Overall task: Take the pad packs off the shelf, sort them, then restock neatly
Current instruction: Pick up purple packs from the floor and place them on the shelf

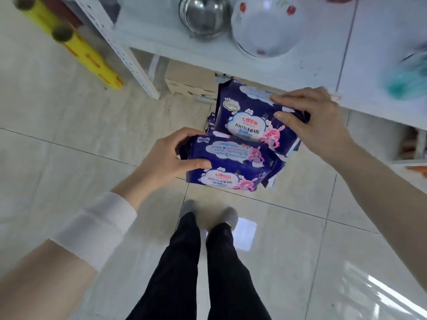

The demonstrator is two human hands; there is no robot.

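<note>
Below the front edge of the white shelf (208, 54), two dark blue pad packs are held over the tiled floor (69, 135). The nearer pack (233, 165) is gripped at its left end by the left hand (168, 158), its fingers (196, 163) curled around that end with the thumb pressed on the printed face. The farther pack (251, 118), just under the shelf edge and overlapping the nearer one, is pinched at its right end by the right hand (312, 116), thumb and fingers closed on the wrapper. More dark packs seem to be stacked beneath the farther pack, though how many cannot be told. On the shelf, a steel bowl (203, 17) and a white bowl (265, 26) are set side by side. Left of the shelf, yellow rolls (92, 58) are seen.
</note>
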